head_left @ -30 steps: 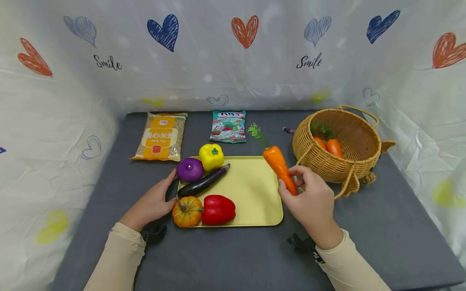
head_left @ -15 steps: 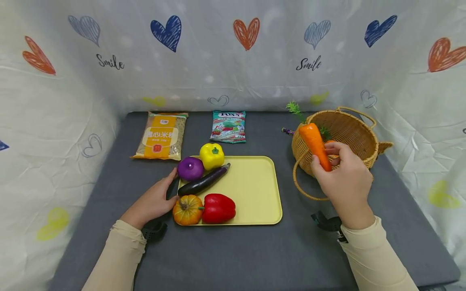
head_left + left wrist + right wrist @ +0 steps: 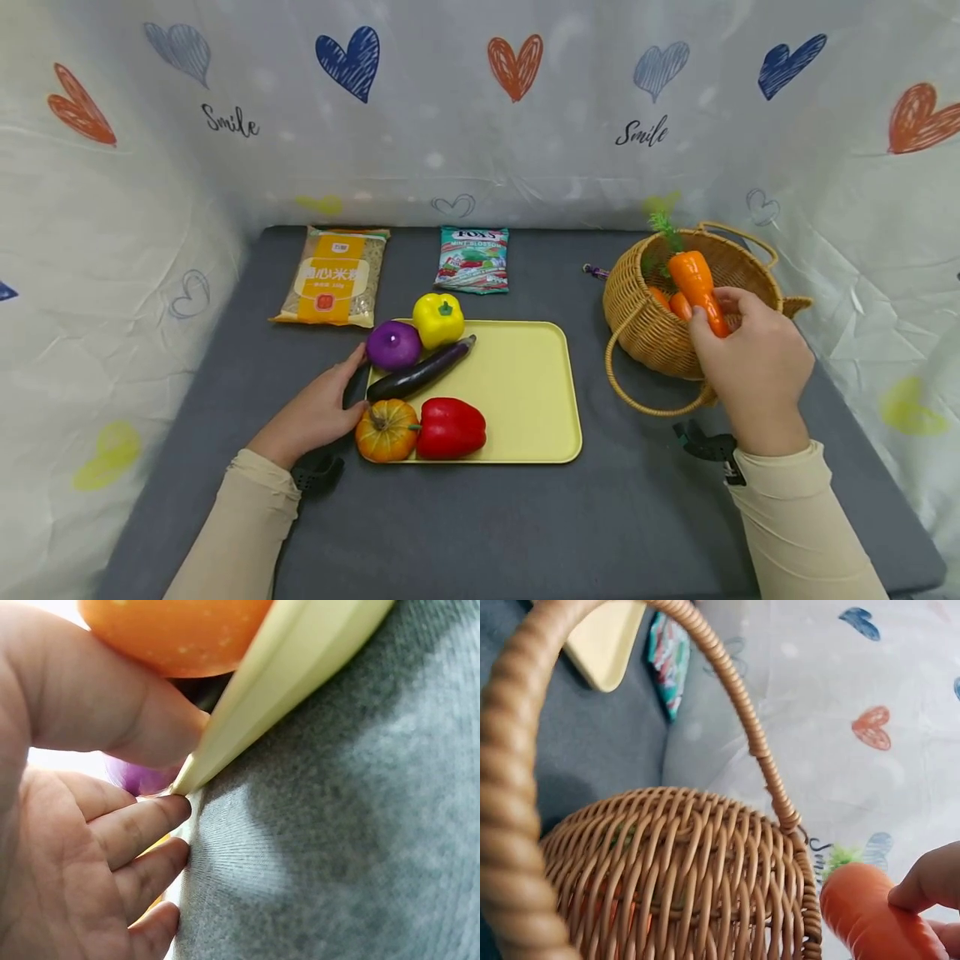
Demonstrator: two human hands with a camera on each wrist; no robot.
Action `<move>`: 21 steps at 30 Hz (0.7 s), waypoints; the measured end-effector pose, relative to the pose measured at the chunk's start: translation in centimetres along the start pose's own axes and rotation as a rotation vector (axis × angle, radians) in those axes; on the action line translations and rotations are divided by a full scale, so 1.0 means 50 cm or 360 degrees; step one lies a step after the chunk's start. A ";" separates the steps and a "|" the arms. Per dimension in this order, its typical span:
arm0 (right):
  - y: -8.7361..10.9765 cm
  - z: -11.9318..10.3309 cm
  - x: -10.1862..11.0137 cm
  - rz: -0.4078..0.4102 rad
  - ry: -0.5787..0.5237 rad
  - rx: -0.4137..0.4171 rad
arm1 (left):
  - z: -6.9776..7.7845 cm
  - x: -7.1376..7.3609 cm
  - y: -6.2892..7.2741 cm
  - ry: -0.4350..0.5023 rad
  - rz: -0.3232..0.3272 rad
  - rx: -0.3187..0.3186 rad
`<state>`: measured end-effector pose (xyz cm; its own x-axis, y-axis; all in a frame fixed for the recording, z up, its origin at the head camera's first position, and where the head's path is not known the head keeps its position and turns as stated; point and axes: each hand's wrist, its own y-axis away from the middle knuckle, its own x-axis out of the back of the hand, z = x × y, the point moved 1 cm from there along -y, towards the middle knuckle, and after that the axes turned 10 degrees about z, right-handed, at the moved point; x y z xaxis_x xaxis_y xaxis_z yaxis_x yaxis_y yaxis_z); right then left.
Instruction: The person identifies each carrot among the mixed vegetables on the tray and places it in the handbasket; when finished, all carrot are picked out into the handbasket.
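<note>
My right hand (image 3: 757, 362) pinches an orange carrot (image 3: 693, 279) with green leaves, held over the opening of the wicker basket (image 3: 652, 342). In the right wrist view, thumb and fingers press the sides of the carrot (image 3: 874, 915), above the basket rim. More carrots (image 3: 660, 297) lie inside the basket. My left hand (image 3: 318, 417) rests against the left edge of the yellow tray (image 3: 525, 392); in the left wrist view, thumb and fingertips touch the tray rim (image 3: 225, 735). Beside it are a purple onion (image 3: 393, 345), an eggplant (image 3: 420, 373) and a small pumpkin (image 3: 386, 431).
A yellow bell pepper (image 3: 438, 320) and a red bell pepper (image 3: 452, 428) lie on the tray. Behind stand a yellow grain bag (image 3: 332, 277) and a green candy packet (image 3: 472, 260). One basket handle (image 3: 618, 379) hangs down at the front. A patterned cloth (image 3: 480, 108) forms the back wall.
My right hand has carried the carrot rightward from beside the tray to over the basket opening. The left hand stays at the tray's left edge.
</note>
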<state>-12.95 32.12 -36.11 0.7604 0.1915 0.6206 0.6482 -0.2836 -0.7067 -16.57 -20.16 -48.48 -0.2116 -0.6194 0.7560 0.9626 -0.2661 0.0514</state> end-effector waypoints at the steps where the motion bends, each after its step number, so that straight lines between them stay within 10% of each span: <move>1: -0.001 0.005 0.000 -0.0021 0.0018 -0.0004 | 0.001 -0.001 0.000 -0.0003 0.0000 -0.0001; 21: -0.042 0.046 -0.007 -0.0360 0.0195 -0.0104 | 0.022 -0.006 0.001 -0.0026 -0.0019 0.0003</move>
<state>-14.49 34.83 -35.62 0.5833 0.1425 0.7997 0.7940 -0.3074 -0.5244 -16.27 -19.16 -47.97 -0.2202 -0.6041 0.7659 0.9604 -0.2717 0.0618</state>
